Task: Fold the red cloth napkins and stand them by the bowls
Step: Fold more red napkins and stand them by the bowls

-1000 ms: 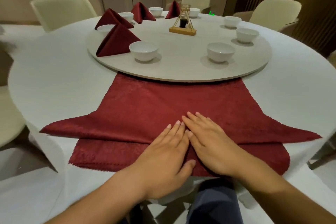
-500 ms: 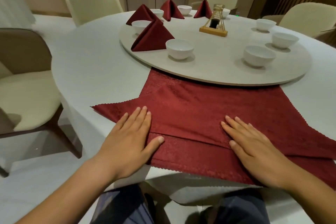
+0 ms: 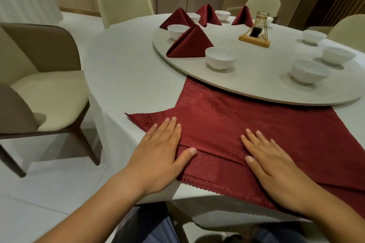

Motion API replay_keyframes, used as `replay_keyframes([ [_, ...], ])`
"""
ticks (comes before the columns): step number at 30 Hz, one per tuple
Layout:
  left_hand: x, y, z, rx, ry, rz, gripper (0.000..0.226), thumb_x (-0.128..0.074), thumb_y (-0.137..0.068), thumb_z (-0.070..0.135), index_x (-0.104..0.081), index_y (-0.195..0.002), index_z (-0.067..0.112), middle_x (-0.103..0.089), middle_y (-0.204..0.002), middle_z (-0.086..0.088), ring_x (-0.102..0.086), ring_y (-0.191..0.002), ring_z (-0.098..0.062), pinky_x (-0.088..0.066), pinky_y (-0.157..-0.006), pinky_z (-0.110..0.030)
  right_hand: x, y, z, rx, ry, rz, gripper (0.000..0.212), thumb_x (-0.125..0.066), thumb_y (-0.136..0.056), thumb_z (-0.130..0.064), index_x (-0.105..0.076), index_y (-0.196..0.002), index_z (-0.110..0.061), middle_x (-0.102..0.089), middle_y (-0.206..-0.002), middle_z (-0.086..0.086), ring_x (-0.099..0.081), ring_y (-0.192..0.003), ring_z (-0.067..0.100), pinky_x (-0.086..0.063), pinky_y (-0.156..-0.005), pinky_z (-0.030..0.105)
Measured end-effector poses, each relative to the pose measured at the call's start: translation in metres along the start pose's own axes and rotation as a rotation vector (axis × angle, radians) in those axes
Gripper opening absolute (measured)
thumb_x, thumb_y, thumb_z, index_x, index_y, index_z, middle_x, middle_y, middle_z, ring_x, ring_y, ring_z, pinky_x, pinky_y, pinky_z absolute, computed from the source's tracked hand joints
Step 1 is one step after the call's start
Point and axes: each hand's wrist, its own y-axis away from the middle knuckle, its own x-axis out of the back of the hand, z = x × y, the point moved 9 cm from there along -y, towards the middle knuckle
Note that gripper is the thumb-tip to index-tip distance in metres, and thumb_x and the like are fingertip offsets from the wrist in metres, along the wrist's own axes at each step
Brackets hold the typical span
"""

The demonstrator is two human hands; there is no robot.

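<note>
Pressing both palms flat on the red napkin (image 3: pixel 246 120), you hold it spread out on the white-clothed round table (image 3: pixel 128 77), at the table's near edge. Your left hand (image 3: pixel 160 156) lies with its fingers straight and close together and its thumb stretched out along the folded edge. Your right hand (image 3: pixel 276 165) rests well apart from it, fingers straight and slightly fanned; neither hand pinches the cloth. An upper layer lies over a lower one, whose scalloped hem shows just beside the table edge. One pointed corner reaches out to your left, and the far side runs under the rim of the pale turntable (image 3: pixel 256 85). On that turntable, the nearest folded napkin (image 3: pixel 189 45) stands as a red peak just beside a white bowl (image 3: pixel 220 58). Three more folded napkins (image 3: pixel 208 15) stand farther back, each near a bowl. Three bowls on the right (image 3: pixel 310 71) stand alone. A small wooden stand (image 3: pixel 254 38) sits near the turntable's middle. Cream-seated chairs (image 3: pixel 47 92) ring the table.
</note>
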Motion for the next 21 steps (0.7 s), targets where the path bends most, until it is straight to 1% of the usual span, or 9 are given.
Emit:
replay_keyframes([
  [4, 0.010, -0.005, -0.046, 0.108, 0.011, 0.062, 0.097, 0.010, -0.085, 0.081, 0.005, -0.162, 0.022, 0.013, -0.168, 0.001, 0.014, -0.154, -0.010, 0.008, -0.125, -0.032, -0.001, 0.001, 0.000, 0.009, 0.008, -0.004, 0.077, 0.013, -0.080, -0.071, 0.007, -0.153, -0.046, 0.021, -0.158, -0.028, 0.030, -0.140, -0.013, 0.015, -0.121, 0.022],
  [8, 0.023, -0.012, -0.060, 0.249, -0.011, 0.093, 0.094, 0.000, -0.091, 0.074, -0.007, -0.162, 0.013, 0.001, -0.169, -0.012, 0.006, -0.157, -0.023, 0.002, -0.127, -0.041, 0.001, 0.001, -0.003, -0.008, 0.026, -0.013, 0.066, 0.009, -0.090, -0.062, 0.010, -0.153, -0.043, 0.023, -0.159, -0.025, 0.030, -0.141, -0.010, 0.015, -0.121, 0.024],
  [10, 0.032, -0.021, -0.030, 0.124, -0.039, 0.201, 0.082, -0.009, -0.098, 0.065, -0.020, -0.160, 0.013, -0.010, -0.168, -0.015, -0.002, -0.157, -0.029, -0.002, -0.127, -0.045, 0.000, 0.001, -0.002, -0.003, 0.025, -0.005, 0.064, 0.012, -0.091, -0.063, 0.012, -0.152, -0.043, 0.023, -0.159, -0.025, 0.030, -0.141, -0.010, 0.015, -0.121, 0.024],
  [12, 0.036, -0.030, 0.020, -0.150, 0.084, 0.282, 0.067, -0.028, -0.098, 0.054, -0.044, -0.151, 0.017, -0.033, -0.162, -0.011, -0.025, -0.152, -0.028, -0.020, -0.125, -0.044, 0.000, 0.001, -0.002, 0.006, 0.015, 0.010, 0.070, 0.013, -0.086, -0.067, 0.010, -0.152, -0.044, 0.022, -0.160, -0.025, 0.030, -0.141, -0.010, 0.015, -0.121, 0.024],
  [13, 0.034, -0.034, 0.045, -0.276, 0.178, 0.266, 0.057, -0.039, -0.099, 0.049, -0.054, -0.145, 0.020, -0.046, -0.155, -0.006, -0.038, -0.144, -0.024, -0.030, -0.120, -0.042, -0.001, 0.001, -0.001, 0.006, 0.005, 0.008, 0.071, 0.012, -0.088, -0.067, 0.008, -0.154, -0.043, 0.020, -0.160, -0.024, 0.028, -0.142, -0.009, 0.014, -0.122, 0.025],
  [15, 0.024, -0.040, 0.087, -0.437, 0.254, 0.196, 0.038, -0.055, -0.098, 0.039, -0.065, -0.132, 0.024, -0.061, -0.134, 0.004, -0.051, -0.123, -0.017, -0.042, -0.107, -0.038, 0.000, 0.000, -0.002, 0.015, -0.033, 0.020, 0.071, 0.002, -0.090, -0.065, 0.001, -0.157, -0.040, 0.015, -0.162, -0.023, 0.024, -0.145, -0.008, 0.011, -0.123, 0.027],
  [18, 0.010, -0.050, 0.110, -0.485, 0.282, 0.152, 0.031, -0.060, -0.095, 0.042, -0.070, -0.121, 0.030, -0.061, -0.116, 0.010, -0.052, -0.107, -0.013, -0.045, -0.098, -0.042, 0.016, 0.006, -0.004, 0.048, -0.205, 0.129, 0.061, -0.033, -0.097, -0.059, -0.027, -0.154, -0.039, -0.004, -0.163, -0.025, 0.009, -0.148, -0.011, 0.000, -0.123, 0.021],
  [20, 0.005, -0.054, 0.107, -0.456, 0.312, 0.156, 0.030, -0.058, -0.093, 0.046, -0.072, -0.116, 0.032, -0.059, -0.113, 0.013, -0.050, -0.105, -0.010, -0.044, -0.097, -0.043, 0.032, 0.020, 0.005, 0.077, -0.298, 0.223, 0.043, -0.056, -0.092, -0.053, -0.053, -0.133, -0.042, -0.030, -0.154, -0.028, -0.016, -0.145, -0.011, -0.018, -0.119, 0.017],
  [21, 0.005, -0.054, 0.105, -0.450, 0.316, 0.163, 0.030, -0.057, -0.093, 0.047, -0.072, -0.114, 0.033, -0.058, -0.112, 0.014, -0.050, -0.105, -0.009, -0.044, -0.097, -0.042, 0.039, 0.028, 0.011, 0.102, -0.276, 0.251, 0.036, -0.061, -0.088, -0.055, -0.062, -0.121, -0.042, -0.043, -0.142, -0.030, -0.030, -0.138, -0.010, -0.027, -0.114, 0.017],
])
